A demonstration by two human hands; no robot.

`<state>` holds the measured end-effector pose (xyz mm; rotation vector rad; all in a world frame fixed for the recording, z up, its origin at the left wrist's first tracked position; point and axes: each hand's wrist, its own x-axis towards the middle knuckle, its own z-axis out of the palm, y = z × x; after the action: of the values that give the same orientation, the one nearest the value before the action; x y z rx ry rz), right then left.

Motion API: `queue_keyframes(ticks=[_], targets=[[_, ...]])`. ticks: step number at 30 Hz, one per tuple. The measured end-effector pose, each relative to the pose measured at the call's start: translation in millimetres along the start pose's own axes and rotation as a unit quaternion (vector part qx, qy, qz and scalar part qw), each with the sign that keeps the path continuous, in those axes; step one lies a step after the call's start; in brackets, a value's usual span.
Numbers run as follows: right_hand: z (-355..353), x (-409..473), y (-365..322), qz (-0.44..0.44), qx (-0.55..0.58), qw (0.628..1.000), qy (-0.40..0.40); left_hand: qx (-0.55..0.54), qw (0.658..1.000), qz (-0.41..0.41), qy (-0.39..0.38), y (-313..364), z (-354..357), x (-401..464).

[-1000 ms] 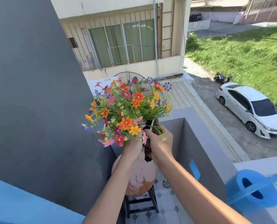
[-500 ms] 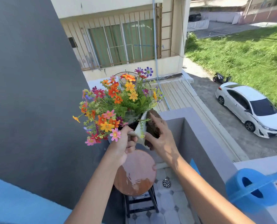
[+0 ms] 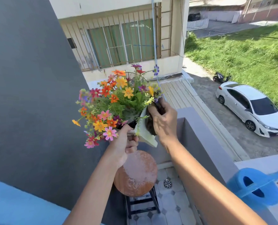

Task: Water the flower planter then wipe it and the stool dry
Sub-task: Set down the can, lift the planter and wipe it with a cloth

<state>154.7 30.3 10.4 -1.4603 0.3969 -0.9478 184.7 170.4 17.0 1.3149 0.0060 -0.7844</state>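
Note:
The white flower planter [image 3: 145, 133], full of orange, pink and yellow flowers [image 3: 117, 101], is held in the air above the stool and tipped to the left. My left hand [image 3: 125, 144] grips its lower edge. My right hand [image 3: 165, 121] presses a dark brown cloth [image 3: 150, 127] against the planter's underside. Below them stands the stool, whose round wooden seat [image 3: 137, 174] shows wet patches, on a black frame [image 3: 141, 203].
A blue watering can [image 3: 252, 186] sits on the ledge at the lower right. A grey parapet wall [image 3: 200, 135] runs along the right and a dark wall [image 3: 29, 95] along the left. The tiled floor has a drain [image 3: 167, 183] beside the stool.
The planter has been lifted off the stool seat and tipped to the left. My right hand with the cloth has shifted onto its underside, and the wet seat is now uncovered.

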Motion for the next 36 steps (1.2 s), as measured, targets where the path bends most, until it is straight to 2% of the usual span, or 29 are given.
queue_keyframes(ticks=[3, 6, 9, 12, 14, 18, 23, 25, 29, 36], targets=[[8.3, -41.9, 4.7, -0.069, -0.047, 0.994, -0.069, -0.053, 0.998, -0.001, 0.02, 2.3, -1.2, 9.3], [-2.9, -68.4, 28.3, -0.156, -0.141, 0.973, -0.095, -0.031, 0.999, 0.006, 0.026, 3.6, -9.4, 13.4], [-20.7, -77.2, 59.2, -0.111, -0.19, 0.97, -0.099, -0.041, 0.999, -0.015, 0.006, 5.1, -14.8, 12.1], [-25.9, -78.9, 59.0, -0.016, -0.173, 0.981, -0.083, -0.043, 0.999, -0.006, 0.004, 7.2, -12.9, 10.7], [-20.4, -73.5, 47.9, -0.006, -0.135, 0.988, -0.075, -0.023, 1.0, 0.012, 0.006, 6.5, -9.2, 9.6], [-4.6, -58.5, 24.1, -0.06, -0.106, 0.991, -0.051, 0.02, 0.999, 0.026, 0.021, 3.8, -3.8, 9.2], [-13.3, -63.5, 32.4, -0.182, -0.175, 0.965, -0.066, -0.014, 1.0, 0.014, -0.001, 3.5, -4.5, 6.3], [-24.0, -69.1, 49.8, -0.156, -0.194, 0.965, -0.081, -0.025, 1.0, 0.006, -0.016, 1.6, -7.6, 7.9], [-32.5, -77.5, 55.1, -0.009, -0.164, 0.983, -0.083, -0.036, 0.999, 0.001, -0.013, -0.8, -10.3, 13.5], [-2.8, -63.3, 8.9, -0.019, -0.04, 0.999, -0.015, 0.037, 0.999, 0.029, 0.013, -5.6, 6.7, 11.7]])
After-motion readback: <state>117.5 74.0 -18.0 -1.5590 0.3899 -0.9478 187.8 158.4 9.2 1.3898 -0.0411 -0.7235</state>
